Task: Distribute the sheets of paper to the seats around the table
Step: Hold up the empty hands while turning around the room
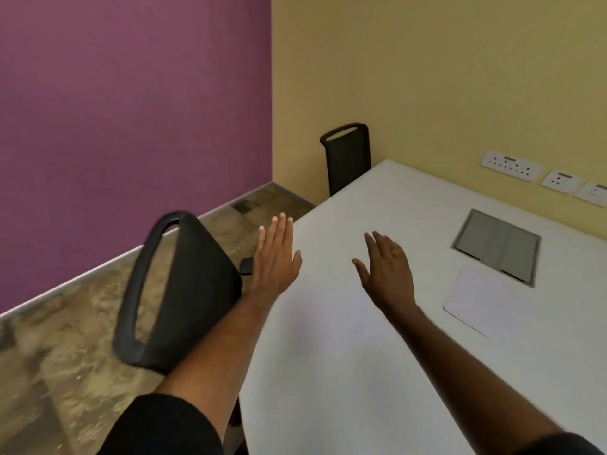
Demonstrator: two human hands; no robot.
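Left hand (275, 257): flat, fingers together, empty, over the table (410, 372) edge. Right hand (387, 270): spread, empty, above the tabletop. Sheet of paper (483, 302): flat on the table at three o'clock of the right hand, touching the grey hatch (499, 246). Nearest chair (177, 297): nine o'clock. Second chair (348, 156): twelve o'clock.

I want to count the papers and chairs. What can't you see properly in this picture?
- Head view: a sheet under the hands is too faint against the white table; only one sheet of paper is clear.
- The near chair's seat is hidden by its backrest and the left hand's arm.
- The far chair is half behind the table.
- The wall sockets are cut off at the right edge.
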